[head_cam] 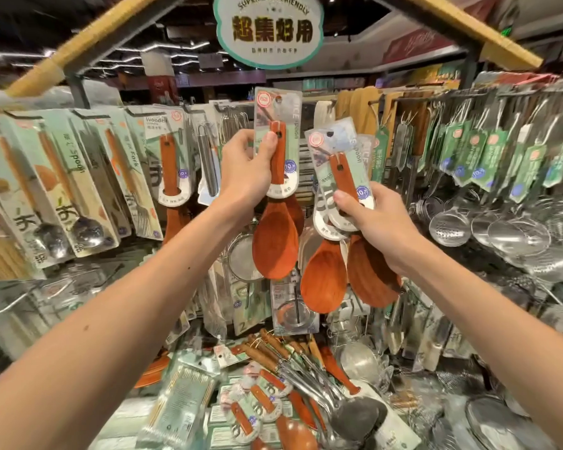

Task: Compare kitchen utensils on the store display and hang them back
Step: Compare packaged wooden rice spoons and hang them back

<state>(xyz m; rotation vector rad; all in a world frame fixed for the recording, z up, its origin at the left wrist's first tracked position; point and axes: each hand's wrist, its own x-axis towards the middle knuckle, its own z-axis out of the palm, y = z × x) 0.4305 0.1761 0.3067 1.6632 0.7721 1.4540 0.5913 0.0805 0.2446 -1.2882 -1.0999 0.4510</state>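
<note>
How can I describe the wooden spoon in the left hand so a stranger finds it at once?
Start at the round green sign overhead. Straight below it, the left hand grips a wooden rice spoon upright. Unlike the tilted spoons in the right hand, it is held higher.

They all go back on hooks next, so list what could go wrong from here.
1. The right hand grips at least two carded rice spoons, fanned apart; one may slip and drop onto the loose utensils below.
2. The left hand holds its rice spoon by the handle, well below the top of its card, so the card might bend while being hooked.
</note>
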